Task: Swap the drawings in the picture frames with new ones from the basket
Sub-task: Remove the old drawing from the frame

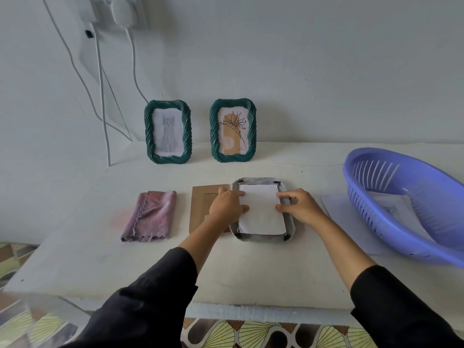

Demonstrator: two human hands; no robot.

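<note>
White sheet [261, 212] lies on the back of a face-down frame [263, 239] at mid-table [251, 272]. The left hand [227, 205] meets its left edge and the right hand [301, 207] its right edge, both with bent fingertips; whether they pinch or only press cannot be told. A cardboard backing [200, 209] lies just left of that frame, partly under the left hand, and a pink cloth [150, 217] lies further left. Two green frames stand by the wall, a cat frame [187, 131] and a flower frame [251, 129]. The blue basket [439, 217] sits at the right, paper [386, 204] inside.
</note>
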